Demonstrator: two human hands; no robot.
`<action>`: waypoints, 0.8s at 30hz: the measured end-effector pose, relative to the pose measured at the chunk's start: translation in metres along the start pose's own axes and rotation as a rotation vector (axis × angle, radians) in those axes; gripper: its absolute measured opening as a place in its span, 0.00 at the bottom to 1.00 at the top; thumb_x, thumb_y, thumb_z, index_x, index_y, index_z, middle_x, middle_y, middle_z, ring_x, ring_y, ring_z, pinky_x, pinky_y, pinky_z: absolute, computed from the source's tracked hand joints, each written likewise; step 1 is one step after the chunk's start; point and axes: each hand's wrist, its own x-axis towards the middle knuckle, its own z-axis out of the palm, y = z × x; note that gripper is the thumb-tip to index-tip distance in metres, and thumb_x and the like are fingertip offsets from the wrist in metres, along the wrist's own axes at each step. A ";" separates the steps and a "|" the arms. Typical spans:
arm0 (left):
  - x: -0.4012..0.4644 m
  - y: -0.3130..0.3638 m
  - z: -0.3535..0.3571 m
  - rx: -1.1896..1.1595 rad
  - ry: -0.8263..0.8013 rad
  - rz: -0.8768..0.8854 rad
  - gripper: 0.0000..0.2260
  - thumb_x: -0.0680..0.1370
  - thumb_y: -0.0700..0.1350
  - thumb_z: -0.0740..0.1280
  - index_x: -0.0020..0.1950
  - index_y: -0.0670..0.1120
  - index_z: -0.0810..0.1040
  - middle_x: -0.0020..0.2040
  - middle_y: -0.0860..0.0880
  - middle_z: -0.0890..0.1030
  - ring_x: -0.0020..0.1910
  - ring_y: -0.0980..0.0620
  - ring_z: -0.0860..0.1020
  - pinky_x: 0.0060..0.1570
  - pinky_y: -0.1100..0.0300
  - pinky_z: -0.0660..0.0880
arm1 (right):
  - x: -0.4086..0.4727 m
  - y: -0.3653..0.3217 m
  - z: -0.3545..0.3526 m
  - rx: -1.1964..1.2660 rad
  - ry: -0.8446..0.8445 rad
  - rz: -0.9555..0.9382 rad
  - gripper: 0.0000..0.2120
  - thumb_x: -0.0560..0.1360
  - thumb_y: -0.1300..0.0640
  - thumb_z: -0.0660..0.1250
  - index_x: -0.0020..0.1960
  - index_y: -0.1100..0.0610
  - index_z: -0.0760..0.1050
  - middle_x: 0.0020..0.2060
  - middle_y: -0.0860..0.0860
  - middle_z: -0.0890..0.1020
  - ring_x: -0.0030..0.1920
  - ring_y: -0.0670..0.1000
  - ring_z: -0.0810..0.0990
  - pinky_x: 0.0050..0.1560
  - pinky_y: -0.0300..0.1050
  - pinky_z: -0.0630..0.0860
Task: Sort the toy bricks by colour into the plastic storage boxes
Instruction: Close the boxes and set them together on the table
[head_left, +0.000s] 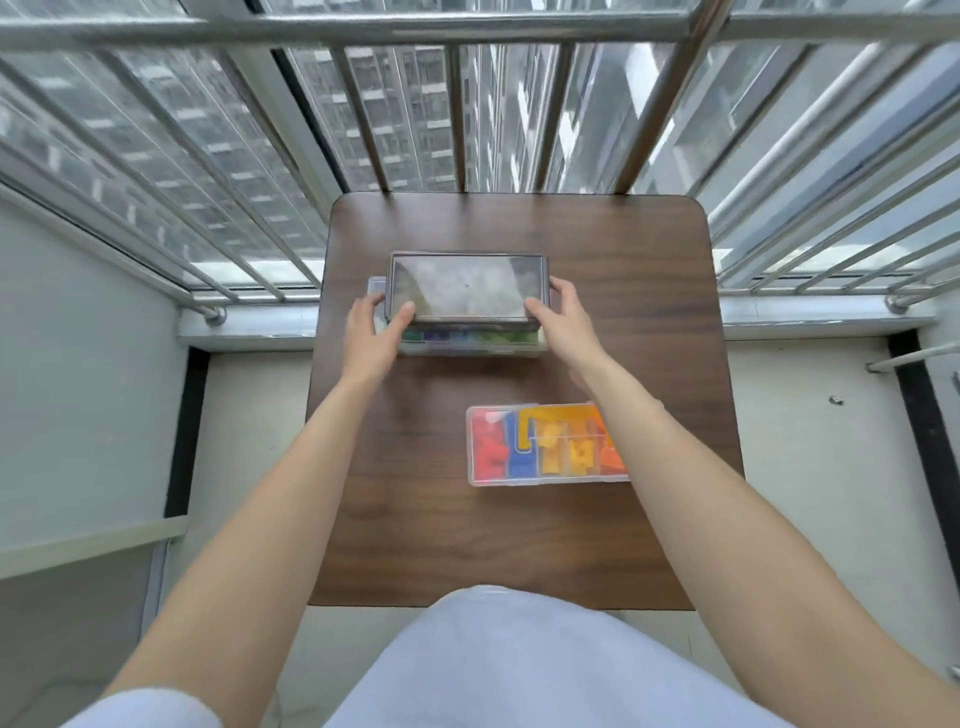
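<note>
Two bare arms reach forward over a dark wooden desk (519, 545) that stands against a metal railing (467, 26), with tall buildings visible beyond the bars. At the far middle of the desk sits a clear storage box (467, 345) holding green and blue bricks (457, 338), blurred behind its front wall. Above it is a dark-framed lid (465, 288) with a glossy, reflective panel, held at both short ends and covering most of the box; whether it rests on the box or hangs just above it cannot be told. Nearer the person, toward the right side of the desk, lies a second clear box (480, 483), open on top, with red bricks (488, 447) in its left part, a blue piece (521, 460) next to them, and yellow and orange bricks (566, 447) filling the rest; the right forearm crosses its right end. The left hand (376, 332) grips the lid's left end, thumb on the near edge. The right hand (561, 322) grips the right end in the same way, fingers wrapped behind.
</note>
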 end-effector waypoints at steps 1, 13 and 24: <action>0.002 0.000 -0.002 -0.058 -0.028 -0.033 0.22 0.77 0.51 0.67 0.68 0.48 0.68 0.67 0.49 0.70 0.67 0.53 0.67 0.65 0.59 0.63 | 0.000 -0.001 0.002 0.033 0.005 0.021 0.23 0.77 0.56 0.63 0.71 0.53 0.62 0.64 0.55 0.74 0.62 0.53 0.73 0.60 0.44 0.69; -0.087 0.019 -0.009 -0.288 -0.079 0.105 0.32 0.64 0.65 0.68 0.66 0.60 0.66 0.68 0.51 0.67 0.68 0.57 0.64 0.66 0.59 0.62 | -0.093 0.002 -0.055 0.122 0.165 -0.172 0.20 0.77 0.53 0.65 0.67 0.45 0.65 0.57 0.38 0.73 0.60 0.38 0.70 0.54 0.31 0.68; -0.183 0.000 0.036 -0.305 -0.109 0.076 0.31 0.65 0.63 0.68 0.67 0.59 0.66 0.64 0.47 0.69 0.63 0.52 0.70 0.60 0.59 0.67 | -0.157 0.073 -0.112 0.218 0.167 -0.153 0.18 0.77 0.52 0.65 0.66 0.47 0.67 0.62 0.52 0.75 0.63 0.45 0.73 0.52 0.32 0.70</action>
